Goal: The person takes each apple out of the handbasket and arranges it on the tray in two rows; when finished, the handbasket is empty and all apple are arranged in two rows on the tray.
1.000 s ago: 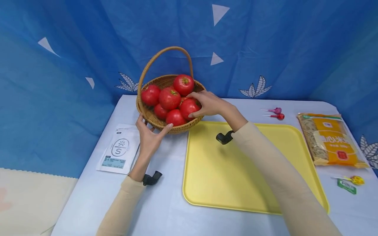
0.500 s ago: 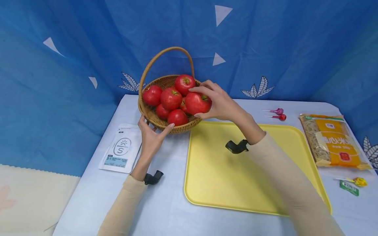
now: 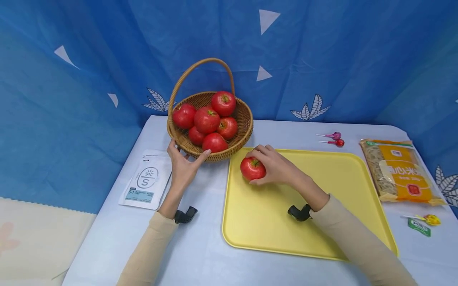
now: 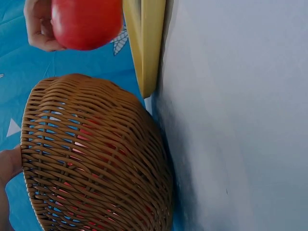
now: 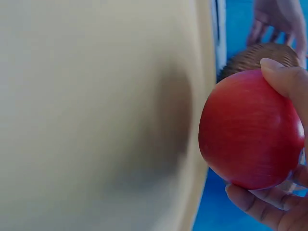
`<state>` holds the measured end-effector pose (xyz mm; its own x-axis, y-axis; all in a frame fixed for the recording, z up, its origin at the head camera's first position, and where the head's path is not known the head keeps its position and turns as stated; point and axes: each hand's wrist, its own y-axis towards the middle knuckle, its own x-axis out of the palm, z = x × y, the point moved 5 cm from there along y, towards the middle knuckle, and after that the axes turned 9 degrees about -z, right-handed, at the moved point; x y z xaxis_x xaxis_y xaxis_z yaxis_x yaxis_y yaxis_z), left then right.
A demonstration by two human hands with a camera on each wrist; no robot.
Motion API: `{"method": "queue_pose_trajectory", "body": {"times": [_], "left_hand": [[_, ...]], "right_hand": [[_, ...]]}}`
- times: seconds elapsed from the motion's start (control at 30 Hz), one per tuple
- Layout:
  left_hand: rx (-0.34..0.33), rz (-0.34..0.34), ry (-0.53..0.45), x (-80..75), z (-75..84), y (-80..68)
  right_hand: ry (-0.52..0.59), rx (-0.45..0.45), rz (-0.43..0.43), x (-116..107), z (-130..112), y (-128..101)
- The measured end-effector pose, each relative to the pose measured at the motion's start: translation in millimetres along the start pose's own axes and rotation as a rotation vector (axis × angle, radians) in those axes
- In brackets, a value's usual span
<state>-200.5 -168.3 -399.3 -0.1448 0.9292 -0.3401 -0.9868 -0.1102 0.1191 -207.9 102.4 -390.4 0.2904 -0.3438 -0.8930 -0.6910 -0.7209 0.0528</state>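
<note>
My right hand (image 3: 273, 165) holds a red apple (image 3: 252, 169) over the left part of the yellow tray (image 3: 286, 234). In the right wrist view the thumb sits on one side of the apple (image 5: 250, 130) and fingertips on the other, with its shadow cast on the tray. My left hand (image 3: 182, 169) grips the near rim of a brown wicker basket (image 3: 247, 131), thumb over the rim and the other fingers partly hidden behind the side. Several red apples (image 3: 207, 119) lie inside the basket. From the left wrist view, the woven basket wall (image 4: 96, 159) shows red through its gaps.
Left of the basket lies a white pouch (image 3: 146, 178). Beyond the tray's right side are an orange noodle bag (image 3: 402, 171), a yellow lollipop (image 3: 431, 219) and a green packet (image 3: 418, 227). Pink (image 3: 335, 136) and red lollipops (image 3: 339, 142) lie behind the tray.
My right hand has lifted an apple out of the basket's right side and carried it right and toward me, over the tray. My left hand has stayed at the basket's rim.
</note>
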Motion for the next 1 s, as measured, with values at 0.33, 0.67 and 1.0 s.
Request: {"method": "queue_pose_trajectory", "body": {"times": [0.33, 0.67, 1.0], "left_hand": [[0.015, 0.001, -0.014, -1.1, 0.4, -0.3], [0.036, 0.01, -0.013, -2.3, 0.9, 2.5], [0.039, -0.002, -0.011, 0.2, -0.4, 1.8]], "right_hand": [[-0.087, 0.025, -0.055, 18.2, -0.3, 7.1], [-0.04, -0.2, 0.137, -56.3, -25.6, 47.9], [0.106, -0.175, -0.021, -70.4, -22.1, 147.0]]}}
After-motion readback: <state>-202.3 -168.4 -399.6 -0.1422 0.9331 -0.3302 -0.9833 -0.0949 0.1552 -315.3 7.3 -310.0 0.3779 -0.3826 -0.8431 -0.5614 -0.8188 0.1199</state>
